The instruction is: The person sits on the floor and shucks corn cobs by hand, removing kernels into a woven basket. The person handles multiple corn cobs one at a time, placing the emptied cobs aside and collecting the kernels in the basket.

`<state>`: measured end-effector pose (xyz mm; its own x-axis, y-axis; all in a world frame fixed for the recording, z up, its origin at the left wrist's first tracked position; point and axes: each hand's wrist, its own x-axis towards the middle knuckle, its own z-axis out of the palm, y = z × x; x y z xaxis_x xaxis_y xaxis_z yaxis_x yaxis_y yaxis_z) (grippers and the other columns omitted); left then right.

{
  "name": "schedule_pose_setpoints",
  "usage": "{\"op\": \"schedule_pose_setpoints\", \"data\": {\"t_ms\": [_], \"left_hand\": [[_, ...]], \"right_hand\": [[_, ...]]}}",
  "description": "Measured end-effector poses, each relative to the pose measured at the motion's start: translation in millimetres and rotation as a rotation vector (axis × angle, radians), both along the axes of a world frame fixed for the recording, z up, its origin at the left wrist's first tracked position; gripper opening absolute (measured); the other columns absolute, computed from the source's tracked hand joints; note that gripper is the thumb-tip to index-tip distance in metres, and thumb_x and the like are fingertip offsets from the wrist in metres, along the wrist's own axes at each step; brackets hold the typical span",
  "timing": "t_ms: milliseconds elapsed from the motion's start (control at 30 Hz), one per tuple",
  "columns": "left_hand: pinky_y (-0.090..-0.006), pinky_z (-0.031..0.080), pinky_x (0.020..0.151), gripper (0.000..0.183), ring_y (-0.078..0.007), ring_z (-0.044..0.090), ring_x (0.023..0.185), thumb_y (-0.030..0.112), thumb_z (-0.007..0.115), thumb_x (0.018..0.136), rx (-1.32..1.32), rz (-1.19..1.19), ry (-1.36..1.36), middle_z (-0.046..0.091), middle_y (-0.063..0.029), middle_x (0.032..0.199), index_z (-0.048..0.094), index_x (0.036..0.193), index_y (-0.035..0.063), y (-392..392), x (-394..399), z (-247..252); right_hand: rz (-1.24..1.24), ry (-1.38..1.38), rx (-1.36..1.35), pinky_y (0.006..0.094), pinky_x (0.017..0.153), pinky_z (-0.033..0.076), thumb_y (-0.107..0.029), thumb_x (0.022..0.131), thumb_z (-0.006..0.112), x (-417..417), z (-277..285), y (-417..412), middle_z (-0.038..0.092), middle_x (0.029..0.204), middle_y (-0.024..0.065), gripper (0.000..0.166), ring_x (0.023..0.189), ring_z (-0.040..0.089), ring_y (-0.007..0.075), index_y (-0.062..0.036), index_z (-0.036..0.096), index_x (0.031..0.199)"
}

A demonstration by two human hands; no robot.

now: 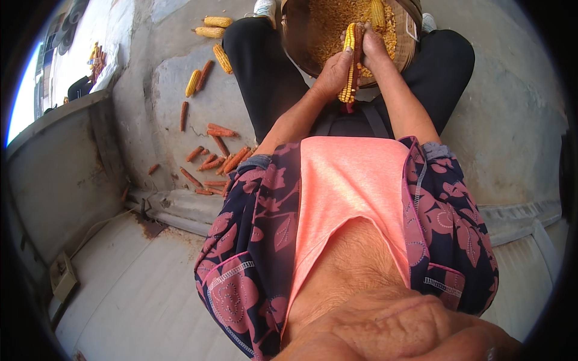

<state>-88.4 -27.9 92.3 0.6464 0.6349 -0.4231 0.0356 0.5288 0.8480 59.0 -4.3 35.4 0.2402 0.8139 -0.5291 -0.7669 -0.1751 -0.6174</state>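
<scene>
My left hand (335, 74) grips a yellow ear of corn (348, 92), its thumb lying along the kernels. My right hand (375, 46) closes around the upper right side of the same bundle. A bare reddish strip runs along the ear's right side; I cannot tell whether it is the stripped side or a separate cob. Both hands are over the near part of a woven basket (295, 49) between the knees. Loose corn kernels (327, 34) cover its inside, and another yellow ear (378, 16) lies on them at the far right. The fingers are partly hidden.
On the floor to the left lie several yellow ears (210, 32) and several bare reddish cobs (221, 130), many piled by my left elbow. A low wall (63, 176) stands at the far left. White sacking (107, 67) and more corn sit beyond it.
</scene>
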Motion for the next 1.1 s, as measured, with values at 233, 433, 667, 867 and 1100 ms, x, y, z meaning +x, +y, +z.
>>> {"op": "schedule_pose_setpoints", "data": {"t_ms": [233,433,667,867,1100], "left_hand": [[-0.0315,0.053,0.053,0.052,-0.0176,0.061,0.059,0.05,0.038,0.102,-0.015,0.162,0.024,0.06,-0.0092,0.078,0.055,0.104,0.0016,9,0,3],[-0.0321,0.052,0.064,0.045,-0.0166,0.061,0.07,0.043,0.051,0.1,0.254,0.208,0.17,0.063,-0.0116,0.08,0.056,0.097,-0.0017,8,3,-10],[-0.0365,0.049,0.068,0.051,-0.0183,0.059,0.075,0.046,0.057,0.096,0.452,0.141,0.317,0.063,-0.0149,0.08,0.056,0.094,-0.0046,5,4,-15],[-0.033,0.049,0.063,0.047,-0.0143,0.058,0.07,0.043,0.045,0.103,0.058,0.115,0.093,0.061,-0.0077,0.077,0.058,0.095,-0.0019,0,8,-7],[-0.0297,0.046,0.068,0.047,-0.0114,0.055,0.075,0.043,0.041,0.104,0.069,0.218,0.108,0.059,-0.0042,0.08,0.059,0.095,0.0002,8,7,-15]], "right_hand": [[0.022,0.078,-0.198,0.0402,0.077,0.054,-0.05,0.101,0.044,8,4,-4,0.064,0.099,0.0067,0.046,0.091,0.062,0.0189,-0.0071,0.056,0.112],[0.155,-0.184,0.023,0.0268,0.07,0.05,-0.064,0.09,0.057,-4,49,-15,0.061,0.086,0.0017,0.057,0.078,0.058,0.0106,-0.0085,0.061,0.102],[0.11,-0.666,0.016,0.0354,0.071,0.048,-0.054,0.095,0.054,-3,17,-11,0.063,0.086,0.007,0.051,0.078,0.059,0.019,-0.0043,0.063,0.089],[0.06,-0.914,-0.088,0.041,0.079,0.048,-0.045,0.098,0.046,12,-39,-9,0.065,0.09,0.0169,0.047,0.082,0.06,0.029,-0.0019,0.065,0.095],[0.194,-0.585,0.006,0.0354,0.08,0.049,-0.06,0.095,0.051,-6,34,-17,0.064,0.087,0.0136,0.067,0.086,0.059,0.0215,0.005,0.065,0.095]]}}
